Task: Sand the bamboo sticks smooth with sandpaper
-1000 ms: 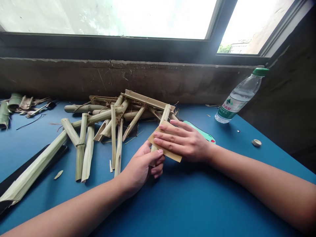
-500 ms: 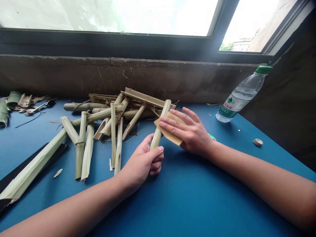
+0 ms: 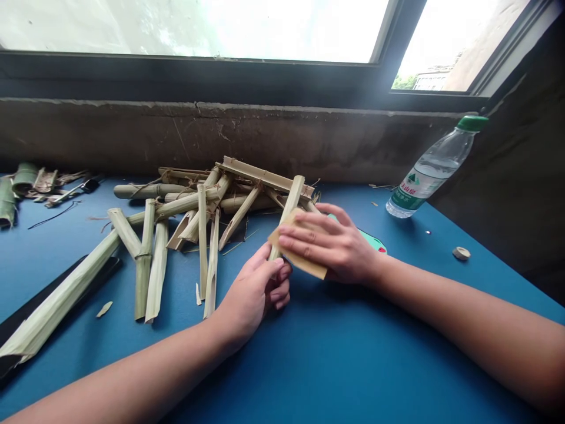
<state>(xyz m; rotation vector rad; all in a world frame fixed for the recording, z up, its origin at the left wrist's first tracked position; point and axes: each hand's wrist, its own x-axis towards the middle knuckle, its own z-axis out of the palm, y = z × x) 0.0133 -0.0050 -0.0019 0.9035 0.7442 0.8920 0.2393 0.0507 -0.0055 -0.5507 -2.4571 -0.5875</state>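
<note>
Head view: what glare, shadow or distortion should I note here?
In the head view, the window is washed out nearly white, hazing its frame; in the head view, the wall below is dim; in the head view, the bottle leans outward, possibly lens distortion; in the head view, both left hand and right hand remain readable.

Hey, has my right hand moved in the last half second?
Yes: judged against the bottle, your right hand sits slightly lower in view, having shifted with the paper down the bamboo stick.
</note>
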